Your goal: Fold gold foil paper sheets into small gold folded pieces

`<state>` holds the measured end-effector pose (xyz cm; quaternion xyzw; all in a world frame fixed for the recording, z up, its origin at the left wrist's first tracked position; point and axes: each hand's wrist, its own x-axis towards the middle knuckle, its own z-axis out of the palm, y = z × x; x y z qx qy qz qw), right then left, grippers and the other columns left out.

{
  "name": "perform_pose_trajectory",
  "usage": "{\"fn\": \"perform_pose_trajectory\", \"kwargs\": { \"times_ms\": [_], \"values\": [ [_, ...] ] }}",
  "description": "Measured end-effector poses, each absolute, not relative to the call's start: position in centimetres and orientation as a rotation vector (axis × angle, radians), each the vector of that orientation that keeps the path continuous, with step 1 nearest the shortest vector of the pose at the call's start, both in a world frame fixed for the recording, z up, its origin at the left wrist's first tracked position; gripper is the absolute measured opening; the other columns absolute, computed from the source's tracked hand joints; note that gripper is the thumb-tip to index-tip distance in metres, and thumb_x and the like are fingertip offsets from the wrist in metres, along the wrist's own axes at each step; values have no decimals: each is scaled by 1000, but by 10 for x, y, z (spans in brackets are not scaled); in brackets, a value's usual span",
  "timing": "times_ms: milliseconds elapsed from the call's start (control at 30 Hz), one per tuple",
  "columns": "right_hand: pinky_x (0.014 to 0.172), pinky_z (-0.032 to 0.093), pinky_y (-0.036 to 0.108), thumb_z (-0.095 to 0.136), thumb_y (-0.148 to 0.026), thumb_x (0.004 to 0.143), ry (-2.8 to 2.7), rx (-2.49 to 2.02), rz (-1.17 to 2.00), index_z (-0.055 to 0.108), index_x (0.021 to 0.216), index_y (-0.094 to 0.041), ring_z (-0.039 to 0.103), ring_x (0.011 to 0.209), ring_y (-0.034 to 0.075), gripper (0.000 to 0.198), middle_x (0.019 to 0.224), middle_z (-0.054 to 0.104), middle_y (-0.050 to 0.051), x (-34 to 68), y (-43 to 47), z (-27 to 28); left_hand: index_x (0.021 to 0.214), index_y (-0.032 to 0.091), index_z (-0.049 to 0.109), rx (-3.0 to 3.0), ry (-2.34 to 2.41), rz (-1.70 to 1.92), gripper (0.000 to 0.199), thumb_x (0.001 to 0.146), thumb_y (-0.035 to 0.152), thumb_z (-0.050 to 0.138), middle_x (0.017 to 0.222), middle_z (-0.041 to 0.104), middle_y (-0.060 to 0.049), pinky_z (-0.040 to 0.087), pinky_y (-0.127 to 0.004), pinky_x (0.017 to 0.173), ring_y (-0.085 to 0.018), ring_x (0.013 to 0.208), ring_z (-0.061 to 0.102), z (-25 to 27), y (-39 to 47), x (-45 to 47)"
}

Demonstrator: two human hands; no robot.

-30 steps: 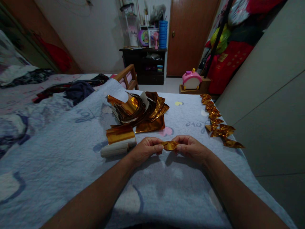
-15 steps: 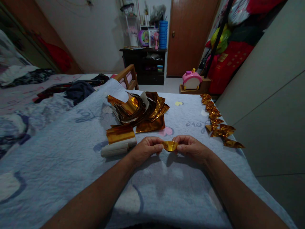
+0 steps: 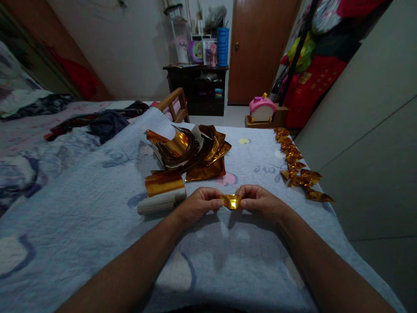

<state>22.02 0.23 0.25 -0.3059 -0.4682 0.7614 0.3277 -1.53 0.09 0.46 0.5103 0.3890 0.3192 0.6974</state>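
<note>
A small folded piece of gold foil paper (image 3: 231, 201), boat-like in shape, is held level between my two hands in the head view. My left hand (image 3: 206, 201) pinches its left end between thumb and fingers. The right end is in a like pinch of my right hand (image 3: 254, 198). Just beyond my hands lies a fanned, curled stack of gold foil sheets (image 3: 182, 148). Left of my left hand rests a rolled bundle of foil paper (image 3: 163, 202), its pale side outward, with a gold sheet (image 3: 165, 184) behind it. A line of folded gold foil pieces (image 3: 293, 158) lies at the right.
All this lies on a bed with a pale blue patterned cover (image 3: 107, 234). Dark rumpled clothes (image 3: 109, 125) lie at the far left. Past the bed's far edge stand a dark cabinet (image 3: 197, 93) and a pink toy case (image 3: 261, 109). A pale cupboard (image 3: 368, 143) borders the right side.
Between my hands the folded foil piece has tilted and shifted slightly left and down, with its middle now catching more light. Both hands keep their pinch almost in place.
</note>
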Motion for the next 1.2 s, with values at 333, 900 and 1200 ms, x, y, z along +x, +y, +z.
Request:
{"fn": "perform_pose_trajectory", "kwargs": {
  "times_ms": [333,900,1200],
  "values": [
    [60,40,25,90,-37,69,-1270,-821,1961,69,78,-18,57,65,11,30,74,69,0,221,3,9,78,13,75,1141,840,720,33,66,42,85,64,62,-1,31,-23,57,-10,59,47,2,2,-15],
    [60,38,23,90,-41,69,-1250,-809,1966,69,79,-16,57,63,10,34,71,68,0,224,4,4,79,13,77,1019,828,752,40,62,47,90,58,62,0,30,-22,53,-8,53,48,1,2,-14],
    [61,39,23,88,-38,71,-1267,-794,1974,69,80,-17,57,64,10,30,72,69,0,222,4,6,78,14,76,1050,819,762,35,64,43,89,59,61,0,29,-22,53,-8,54,47,1,2,-14]
  ]
}}
